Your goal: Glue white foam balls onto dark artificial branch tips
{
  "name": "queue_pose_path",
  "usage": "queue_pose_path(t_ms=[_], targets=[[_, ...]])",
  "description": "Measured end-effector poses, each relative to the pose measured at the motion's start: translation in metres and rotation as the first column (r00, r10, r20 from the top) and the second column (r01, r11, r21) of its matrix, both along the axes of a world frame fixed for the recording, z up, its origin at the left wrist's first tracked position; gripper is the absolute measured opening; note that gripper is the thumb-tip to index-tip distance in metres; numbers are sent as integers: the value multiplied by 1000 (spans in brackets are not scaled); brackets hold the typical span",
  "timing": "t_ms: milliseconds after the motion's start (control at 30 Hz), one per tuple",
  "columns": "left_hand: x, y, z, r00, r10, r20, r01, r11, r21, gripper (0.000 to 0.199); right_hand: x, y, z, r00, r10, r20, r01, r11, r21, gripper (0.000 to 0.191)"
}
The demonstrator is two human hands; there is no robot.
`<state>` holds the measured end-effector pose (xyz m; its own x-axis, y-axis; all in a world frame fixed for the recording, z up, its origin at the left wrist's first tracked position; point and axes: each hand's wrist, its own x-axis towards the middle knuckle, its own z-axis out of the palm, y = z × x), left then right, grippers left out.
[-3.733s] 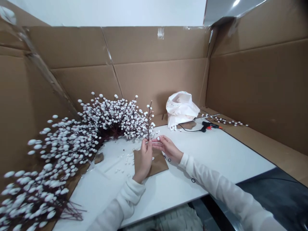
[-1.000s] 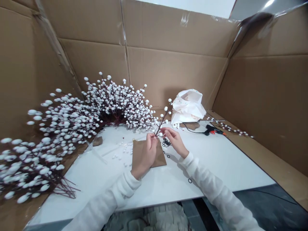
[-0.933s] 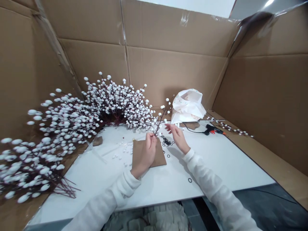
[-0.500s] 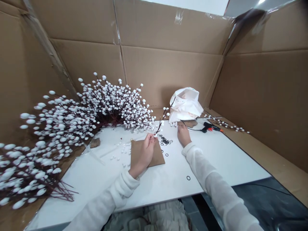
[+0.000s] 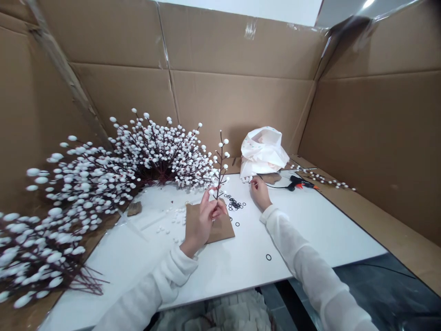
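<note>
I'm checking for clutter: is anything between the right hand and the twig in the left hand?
Nothing raised visibly stands between the right hand and the twig in the left hand; only small black rings lie flat on the table in that gap.

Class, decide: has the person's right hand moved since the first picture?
Yes: the bare right hand moved rightward and forward, nearer the crumpled white bag.

Berry sprays (image 5: 158, 154) lie at frame left; at centre, a sprig (image 5: 220, 171) is in the left hand (image 5: 202, 221) over a cardboard pad (image 5: 220, 231). Rings (image 5: 234, 203) lie right of it, a bag (image 5: 262, 154) behind, a glue gun (image 5: 299, 182) farther right.
</note>
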<state>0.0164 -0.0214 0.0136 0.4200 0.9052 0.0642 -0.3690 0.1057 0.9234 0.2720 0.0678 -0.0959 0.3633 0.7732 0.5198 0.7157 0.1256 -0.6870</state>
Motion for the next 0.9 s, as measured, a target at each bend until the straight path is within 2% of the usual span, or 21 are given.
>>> queue_pose_path(t_ms=[167, 333, 567, 767, 900], targets=[[3, -3, 3, 993, 33, -112, -29, 999, 34, 35, -1, 1, -1, 998, 31, -51, -32, 999, -7, 19], [7, -5, 6, 983, 113, -141, -102, 991, 84, 26, -2, 0, 0, 995, 56, -80, -58, 998, -17, 18], [4, -4, 7, 956, 197, -219, -187, 980, 63, 33, -5, -2, 4, 980, 48, -196, -48, 999, 3, 22], [3, -9, 15, 964, 118, -239, -112, 993, 39, 41, -24, -9, 26, 936, 124, -330, -101, 991, 85, 30], [3, -6, 7, 970, 39, -240, -42, 999, -8, 46, -53, -23, 43, 859, 224, -460, -190, 974, 121, 36]])
